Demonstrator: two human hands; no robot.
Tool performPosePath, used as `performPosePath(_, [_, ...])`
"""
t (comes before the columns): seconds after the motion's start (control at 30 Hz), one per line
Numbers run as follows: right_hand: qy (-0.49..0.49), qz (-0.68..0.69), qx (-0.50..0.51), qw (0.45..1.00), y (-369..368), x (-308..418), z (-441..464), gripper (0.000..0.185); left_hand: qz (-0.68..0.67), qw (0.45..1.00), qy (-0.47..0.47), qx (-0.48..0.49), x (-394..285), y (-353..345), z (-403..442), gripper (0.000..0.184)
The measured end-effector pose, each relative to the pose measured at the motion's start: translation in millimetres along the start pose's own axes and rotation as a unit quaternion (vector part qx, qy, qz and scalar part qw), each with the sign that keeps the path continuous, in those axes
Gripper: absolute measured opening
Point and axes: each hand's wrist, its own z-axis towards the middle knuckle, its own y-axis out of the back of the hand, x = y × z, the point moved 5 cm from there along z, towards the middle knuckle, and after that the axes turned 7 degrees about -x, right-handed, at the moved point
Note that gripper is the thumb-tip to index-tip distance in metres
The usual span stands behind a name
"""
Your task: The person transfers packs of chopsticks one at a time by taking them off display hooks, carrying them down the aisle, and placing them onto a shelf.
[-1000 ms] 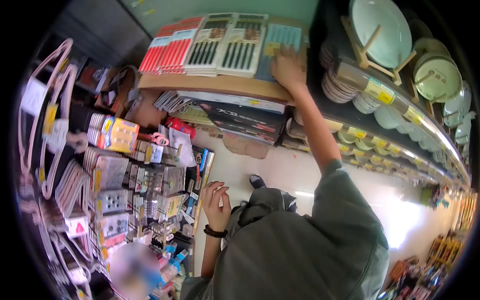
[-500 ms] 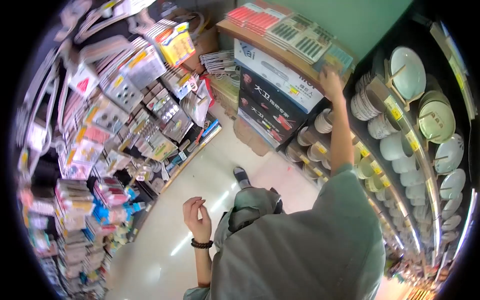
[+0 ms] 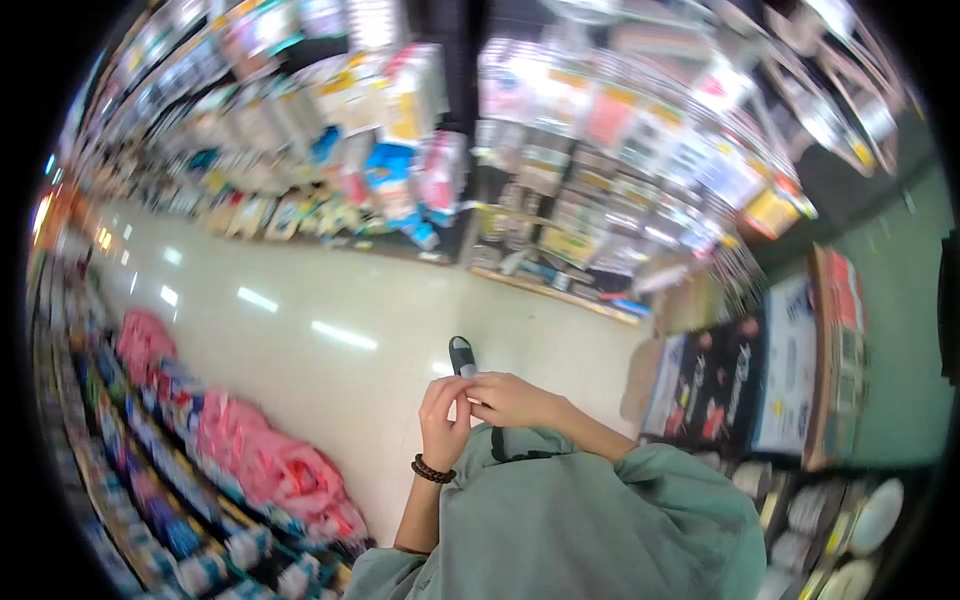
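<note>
My left hand [image 3: 443, 422], with a dark beaded bracelet [image 3: 433, 469] at the wrist, is held in front of my body with its fingers bent and pressed together. Its fingertips touch my right hand [image 3: 510, 399], whose fingers are also drawn together. Whether anything small lies between the fingers cannot be made out. Below both hands is my green-grey shirt [image 3: 560, 510], and a dark shoe [image 3: 461, 356] shows on the floor just beyond them.
Racks of packaged goods [image 3: 600, 150] line the far side, blurred. At the right stand stacked boxes [image 3: 735, 380] and shelved bowls [image 3: 810, 510]. Pink bundled fabric [image 3: 270, 455] lies along the left shelves. The pale tiled floor [image 3: 300, 290] runs between them.
My right hand has left the flat packs on top of the boxes and come down to meet my left hand. The view has swung left, bringing the aisle and pink fabric into sight.
</note>
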Motion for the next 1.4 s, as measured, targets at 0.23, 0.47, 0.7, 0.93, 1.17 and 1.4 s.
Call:
performPosePath(0.23, [0.043, 0.169, 0.089, 0.981, -39, 17, 188, 0.018, 0.074, 0.972, 0.128, -0.182, 86, 125, 54, 0.012])
performPosePath(0.47, [0.066, 0.170, 0.210, 0.960, -91, 3, 364, 0.020, 0.096, 0.949, 0.225, -0.201, 169, 209, 155, 0.016])
performPosePath(0.7, [-0.045, 0.403, 0.306, 0.861, -155, 21, 507, 0.021, 0.108, 0.911, 0.266, -0.297, 235, 308, 228, 0.017])
performPosePath(0.93, [-0.203, 0.481, 0.348, 0.778, -233, 11, 651, 0.024, -0.176, 0.823, 0.343, -0.417, 356, 389, 295, 0.027])
performPosePath(1.17, [-0.193, 0.450, 0.363, 0.793, -283, 40, 860, 0.020, -0.254, 0.829, 0.339, -0.366, 465, 523, 409, 0.029])
performPosePath(1.4, [-0.157, 0.435, 0.358, 0.811, -330, 88, 1041, 0.015, -0.102, 0.880, 0.264, -0.380, 526, 667, 518, 0.028])
